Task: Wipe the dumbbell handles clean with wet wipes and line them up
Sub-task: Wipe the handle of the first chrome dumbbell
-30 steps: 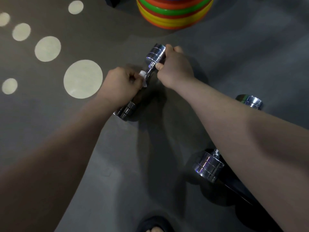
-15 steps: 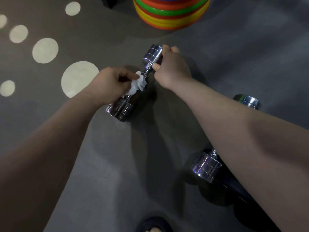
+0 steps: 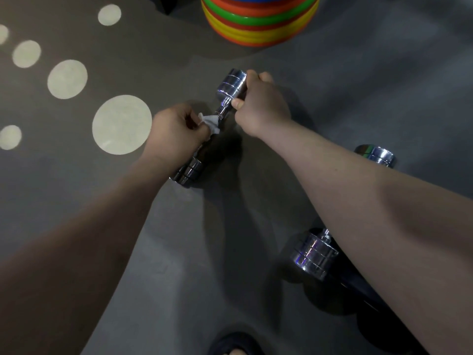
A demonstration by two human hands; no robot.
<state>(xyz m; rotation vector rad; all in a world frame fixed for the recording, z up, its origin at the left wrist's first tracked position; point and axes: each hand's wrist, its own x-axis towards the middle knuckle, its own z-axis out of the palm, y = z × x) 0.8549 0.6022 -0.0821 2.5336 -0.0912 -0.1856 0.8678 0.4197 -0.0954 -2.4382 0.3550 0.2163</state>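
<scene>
A chrome dumbbell point(image 3: 229, 88) lies slanted on the grey floor in the middle of the head view. My right hand point(image 3: 258, 106) grips its far head, fingers curled round it. My left hand point(image 3: 176, 129) holds a crumpled white wet wipe point(image 3: 211, 123) wrapped on the handle near the far head. The near head point(image 3: 188, 171) pokes out below my left wrist. A second chrome dumbbell point(image 3: 313, 254) lies at the right, its handle hidden under my right forearm, its far head point(image 3: 376, 155) showing beyond the arm.
A stack of coloured weight plates point(image 3: 258, 24) stands at the top centre. Pale round marks point(image 3: 121, 124) dot the floor at the left. A dark shoe tip point(image 3: 234, 343) shows at the bottom edge. Dark round weights point(image 3: 332, 298) lie at the lower right.
My left hand has slid along the handle with the wipe, down toward the near head and back up toward the far head. My right hand has kept its grip.
</scene>
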